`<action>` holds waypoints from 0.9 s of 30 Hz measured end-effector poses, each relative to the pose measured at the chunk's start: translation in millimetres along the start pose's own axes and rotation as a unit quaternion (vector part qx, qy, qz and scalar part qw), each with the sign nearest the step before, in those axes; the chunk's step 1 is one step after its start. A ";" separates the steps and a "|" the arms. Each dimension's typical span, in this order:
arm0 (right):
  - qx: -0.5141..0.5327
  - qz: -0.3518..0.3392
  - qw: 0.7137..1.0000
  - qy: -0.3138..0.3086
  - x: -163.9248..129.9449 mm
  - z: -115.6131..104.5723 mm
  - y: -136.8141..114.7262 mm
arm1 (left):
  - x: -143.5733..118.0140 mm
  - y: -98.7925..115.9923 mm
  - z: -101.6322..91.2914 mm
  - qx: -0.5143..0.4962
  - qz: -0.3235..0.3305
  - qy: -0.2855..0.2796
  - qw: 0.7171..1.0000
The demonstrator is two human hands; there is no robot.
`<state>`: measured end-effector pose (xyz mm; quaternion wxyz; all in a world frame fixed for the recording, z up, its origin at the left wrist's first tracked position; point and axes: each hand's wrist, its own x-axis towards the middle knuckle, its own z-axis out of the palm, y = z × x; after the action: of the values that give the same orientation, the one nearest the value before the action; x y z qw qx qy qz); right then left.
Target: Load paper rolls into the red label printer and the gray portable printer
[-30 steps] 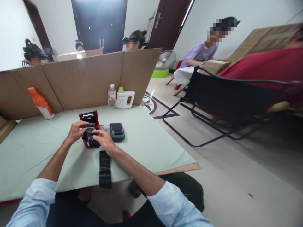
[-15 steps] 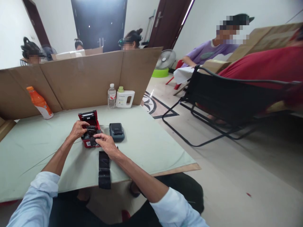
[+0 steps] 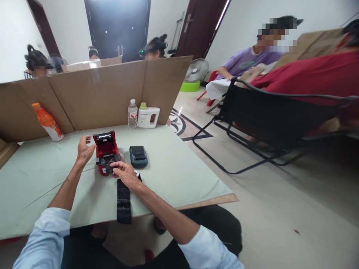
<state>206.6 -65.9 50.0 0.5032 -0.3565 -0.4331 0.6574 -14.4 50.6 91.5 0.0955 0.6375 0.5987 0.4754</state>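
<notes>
A small red label printer (image 3: 108, 149) stands on the table with its lid raised. My left hand (image 3: 85, 151) is just left of the printer, with nothing in it and thumb and fingers apart. My right hand (image 3: 126, 172) is at the printer's front edge, its fingers pinched on a small dark, shiny piece that I cannot make out fully. A black strip (image 3: 123, 200) runs out from below my right wrist and hangs over the table's near edge. Beside that wrist, a white roll end (image 3: 137, 173) is partly hidden.
A dark grey handheld device (image 3: 138, 156) lies right of the printer. Behind stand a water bottle (image 3: 132, 115), a white jug (image 3: 148, 117) and an orange bottle (image 3: 47, 122), before a cardboard screen (image 3: 106, 93). People sit beyond it and at right, near a black folding chair (image 3: 266, 119).
My left hand has pulled out of the printer to the left and opened, uncovering the printer's inside. My right hand has stayed at the front edge.
</notes>
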 end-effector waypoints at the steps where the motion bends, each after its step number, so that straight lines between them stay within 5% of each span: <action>1: -0.003 0.001 1.000 -0.001 -1.1 0.1 0.5 | 3.8 -2.7 2.4 -0.040 -0.013 -0.014 0.999; 6: -0.009 0.014 1.000 -0.005 -5.7 -1.8 -0.4 | 8.6 -6.3 7.9 -0.153 -0.031 -0.102 0.982; 17: -0.043 0.009 0.999 -0.022 -7.7 -9.4 0.8 | -64.0 1.8 -46.2 0.024 0.143 -0.230 0.962; 23: -0.095 0.008 0.994 -0.055 -8.9 -16.4 -0.7 | -71.7 -6.3 -44.2 0.121 0.234 -0.212 0.941; 27: -0.255 -0.069 0.964 -0.023 -7.5 -29.5 -17.0 | -75.9 -7.6 -43.0 0.171 0.238 -0.202 0.934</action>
<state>241.1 -65.0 55.0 0.4293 -0.4274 -0.6214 0.4969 -37.7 -31.5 71.6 -0.0122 0.8508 0.4696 0.2353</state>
